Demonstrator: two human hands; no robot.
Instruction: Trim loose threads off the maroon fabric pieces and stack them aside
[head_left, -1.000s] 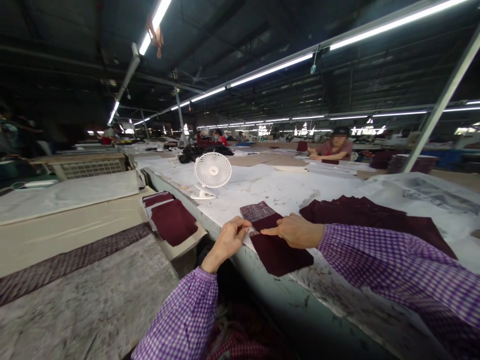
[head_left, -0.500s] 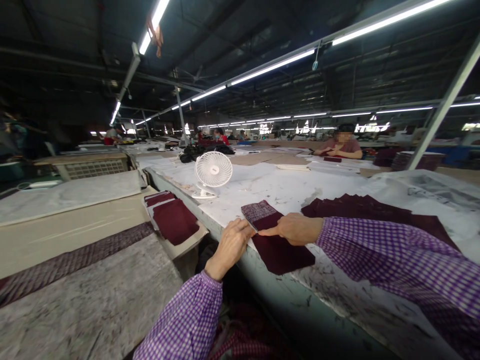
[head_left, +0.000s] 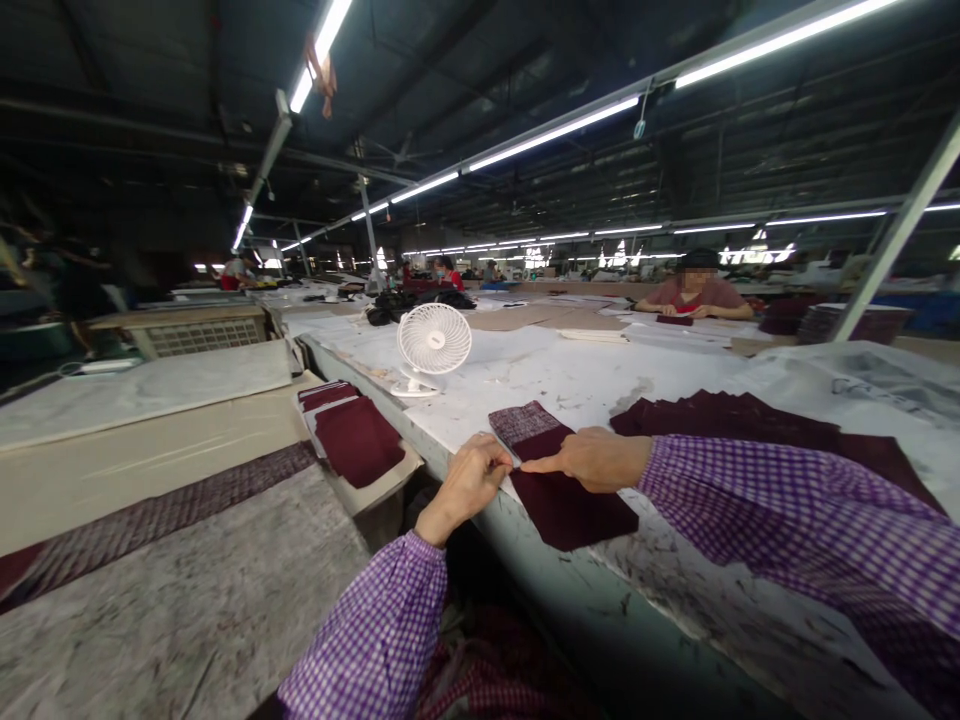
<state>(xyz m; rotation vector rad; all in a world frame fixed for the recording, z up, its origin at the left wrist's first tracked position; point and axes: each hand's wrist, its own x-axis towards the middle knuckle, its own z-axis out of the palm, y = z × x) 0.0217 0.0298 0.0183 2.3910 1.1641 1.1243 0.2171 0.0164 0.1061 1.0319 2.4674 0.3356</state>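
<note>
On the table's near edge lies a dark maroon fabric piece (head_left: 574, 510), with a folded part above it that has a speckled grey-maroon band (head_left: 525, 424). My left hand (head_left: 471, 478) pinches the fabric's left edge at the fold, thumb and forefinger together. From the right comes my right hand (head_left: 600, 460), its index finger stretched out and its tip pressed on the cloth beside the left fingertips. The other right fingers are curled under and partly hidden. To the right, several maroon fabric pieces (head_left: 731, 418) lie in a fanned spread, partly behind my right sleeve.
A white clip fan (head_left: 433, 340) stands on the paper-covered table (head_left: 555, 365). Left of the gap, a stack of maroon pieces (head_left: 358, 440) rests on a side surface near a speckled fabric strip (head_left: 172, 515). Clear plastic sheeting (head_left: 885, 375) lies at right. A co-worker (head_left: 694, 290) sits across the table.
The view has shifted slightly, so things sit a little further right. Both hands remain at the fold of the fabric, almost unmoved. The co-worker's hands have come down and apart.
</note>
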